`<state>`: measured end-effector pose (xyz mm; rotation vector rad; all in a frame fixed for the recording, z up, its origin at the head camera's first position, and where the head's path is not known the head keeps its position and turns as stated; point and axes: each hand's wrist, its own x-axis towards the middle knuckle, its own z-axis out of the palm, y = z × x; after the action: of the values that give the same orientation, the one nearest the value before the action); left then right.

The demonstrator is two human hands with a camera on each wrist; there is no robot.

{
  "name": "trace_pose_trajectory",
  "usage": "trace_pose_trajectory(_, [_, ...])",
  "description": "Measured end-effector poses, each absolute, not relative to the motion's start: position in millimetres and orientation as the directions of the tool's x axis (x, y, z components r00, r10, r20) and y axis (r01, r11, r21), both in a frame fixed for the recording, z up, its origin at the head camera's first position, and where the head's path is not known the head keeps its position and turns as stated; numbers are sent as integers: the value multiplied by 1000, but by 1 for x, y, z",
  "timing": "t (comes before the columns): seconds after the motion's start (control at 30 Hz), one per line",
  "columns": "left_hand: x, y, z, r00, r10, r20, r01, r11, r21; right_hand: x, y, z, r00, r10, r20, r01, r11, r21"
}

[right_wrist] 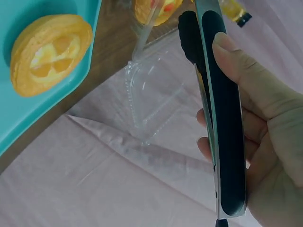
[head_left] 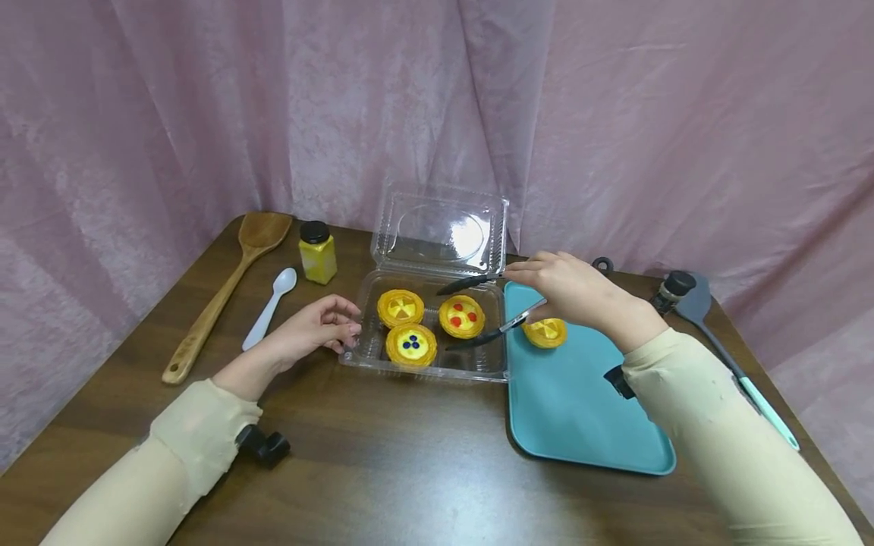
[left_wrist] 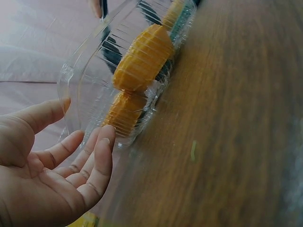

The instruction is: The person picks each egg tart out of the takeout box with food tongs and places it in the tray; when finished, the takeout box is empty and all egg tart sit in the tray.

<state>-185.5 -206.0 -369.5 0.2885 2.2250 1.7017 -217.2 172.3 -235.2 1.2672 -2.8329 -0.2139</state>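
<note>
At far left on the dark wooden table (head_left: 382, 455), a wooden spatula (head_left: 225, 292) lying diagonal, blade toward the pink curtain (head_left: 171, 114). Just beside it a white plastic spoon (head_left: 271, 307), then a small yellow jar (head_left: 317, 252) with black cap, standing upright.

Next, the left hand (head_left: 317, 326), fingers relaxed and only loosely curled, gripping nothing; fingertips (left_wrist: 105, 146) touching or almost touching the left wall of the clear plastic container (head_left: 426, 364). In the left wrist view, palm turned up and open, beside the ridged container corner.

Inside the container, lid standing open at the back, 3 tarts: 1 with plain yellow top (head_left: 400, 307) at back left, 1 with blue dots (head_left: 411, 344) in front, 1 with red dots (head_left: 461, 315) at back right. Front right part of the container holding no tart.

Over the right side of the container, black-tipped tongs (head_left: 478, 312) with jaws spread apart, 1 tip above the back edge, the other low near the red-dotted tart. Nothing between the tips.

Further right, the right hand (head_left: 573, 292), fingers and thumb wrapped round the handle of the tongs, seen clearly in the right wrist view.

Below this hand, a 4th tart (head_left: 545, 332) resting on the far left corner of the teal tray (head_left: 580, 409), which sits just beside the container.

At far right, a small dark-capped bottle (head_left: 672, 290) and a grey spatula with teal handle (head_left: 734, 364).
</note>
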Motion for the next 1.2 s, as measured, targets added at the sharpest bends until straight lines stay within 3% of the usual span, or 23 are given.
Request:
trace_pose_trajectory(0.53, [-191, -205, -366, -929, 347, -131, -30, 281, 959, -222, 162, -229, -675, -733, -85, -730, 646, 224])
trace_pose_trajectory(1.2, [-185, -205, -369, -929, 339, -148, -43, 297, 954, -219, 168, -229, -657, -753, -41, -746, 642, 176])
